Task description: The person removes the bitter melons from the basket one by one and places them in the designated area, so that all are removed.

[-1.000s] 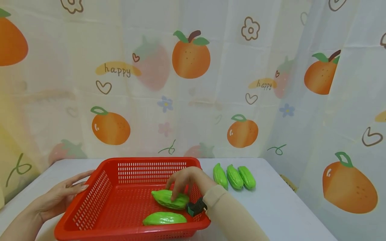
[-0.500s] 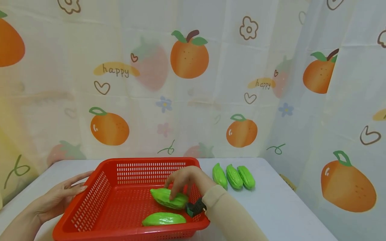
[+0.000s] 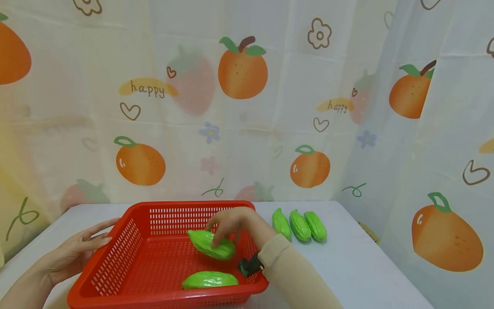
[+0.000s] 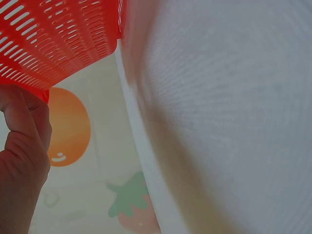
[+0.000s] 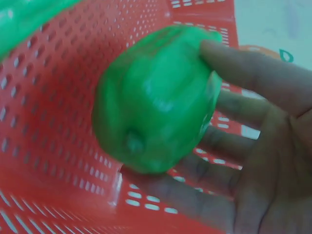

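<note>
In the head view, my right hand (image 3: pixel 235 221) holds a green, bumpy bitter melon (image 3: pixel 204 243) between thumb and fingers, just above the floor of a red plastic basket (image 3: pixel 154 266). The right wrist view shows this bitter melon (image 5: pixel 151 102) end-on, its rounded end toward the camera. A second bitter melon (image 3: pixel 210 280) lies in the basket along the near wall. My left hand (image 3: pixel 77 253) grips the basket's left rim with the thumb on the near side; the left wrist view shows this hand (image 4: pixel 24 131) at the rim, fingers partly hidden.
Three more bitter melons, a left one (image 3: pixel 281 224), a middle one (image 3: pixel 300 225) and a right one (image 3: pixel 315 226), lie side by side on the white table (image 3: pixel 347 266) right of the basket. A fruit-printed curtain (image 3: pixel 262 120) hangs behind the table.
My right hand has lifted the bitter melon slightly off the basket floor and moved it a little left and away from me. My left hand and the basket stay nearly still.
</note>
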Motion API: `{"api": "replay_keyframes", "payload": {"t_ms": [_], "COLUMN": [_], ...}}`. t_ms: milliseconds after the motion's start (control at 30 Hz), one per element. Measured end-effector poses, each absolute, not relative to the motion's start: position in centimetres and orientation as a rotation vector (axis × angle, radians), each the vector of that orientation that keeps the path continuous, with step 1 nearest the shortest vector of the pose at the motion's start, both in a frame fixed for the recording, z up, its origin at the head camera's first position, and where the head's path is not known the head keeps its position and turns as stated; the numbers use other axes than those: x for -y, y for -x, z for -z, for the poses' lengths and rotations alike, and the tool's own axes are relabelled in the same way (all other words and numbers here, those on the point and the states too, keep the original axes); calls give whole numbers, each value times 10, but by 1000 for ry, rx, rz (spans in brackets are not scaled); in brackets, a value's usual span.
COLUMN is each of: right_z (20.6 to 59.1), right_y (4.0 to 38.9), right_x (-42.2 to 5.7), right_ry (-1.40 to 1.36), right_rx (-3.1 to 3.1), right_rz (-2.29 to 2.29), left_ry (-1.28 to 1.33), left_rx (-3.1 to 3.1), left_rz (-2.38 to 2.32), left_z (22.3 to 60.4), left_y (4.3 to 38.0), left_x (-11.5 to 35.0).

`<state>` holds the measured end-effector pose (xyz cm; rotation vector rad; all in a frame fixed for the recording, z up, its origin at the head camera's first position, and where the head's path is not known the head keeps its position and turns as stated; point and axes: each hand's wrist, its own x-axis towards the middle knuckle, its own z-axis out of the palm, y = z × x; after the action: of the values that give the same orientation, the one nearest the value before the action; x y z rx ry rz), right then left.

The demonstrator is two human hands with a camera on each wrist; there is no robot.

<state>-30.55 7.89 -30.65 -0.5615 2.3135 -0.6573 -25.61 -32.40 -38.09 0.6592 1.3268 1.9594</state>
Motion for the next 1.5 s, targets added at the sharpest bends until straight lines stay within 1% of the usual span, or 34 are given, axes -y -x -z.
{"api": "replay_keyframes", "payload": {"t_ms": [467, 1067, 1500], "right_z": [294, 261, 257], "right_y": [307, 311, 310], "right_x": [-85, -103, -118], "right_ry": [576, 554, 552], "right_rx": [-2292, -2247, -2281], "right_rz": [776, 902, 940], "left_ry": [-632, -658, -619], "left_rx": [-1312, -1364, -1392], "left_rz": [-1960, -1961, -1967], "left_z": [384, 375, 377], "left_y": [252, 260, 256], "left_x": [324, 322, 323]}}
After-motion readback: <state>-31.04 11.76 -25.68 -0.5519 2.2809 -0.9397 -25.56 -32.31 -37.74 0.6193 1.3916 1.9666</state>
